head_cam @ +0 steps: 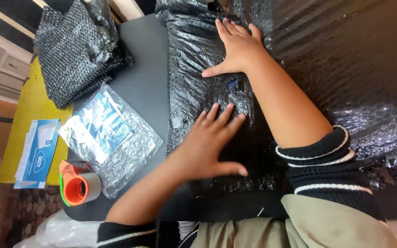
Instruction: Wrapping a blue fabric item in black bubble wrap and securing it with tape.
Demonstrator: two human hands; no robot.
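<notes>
A large sheet of black bubble wrap point(345, 69) covers most of the dark table point(145, 69). My left hand point(210, 144) lies flat on it near the table's front, fingers spread, pressing the wrap down. My right hand point(235, 46) rests flat farther back on the same sheet, fingers apart and thumb pointing left. Between the two hands a small blue patch point(231, 84) shows through a gap in the wrap. Neither hand grips anything.
A clear bubble-wrapped packet with a blue and white item point(109, 133) lies left of the sheet. An orange tape dispenser point(78, 183) sits at the front left. Folded black bubble wrap point(76, 46) is stacked at the back left. A blue and white envelope point(37, 154) lies on a yellow surface point(26, 103).
</notes>
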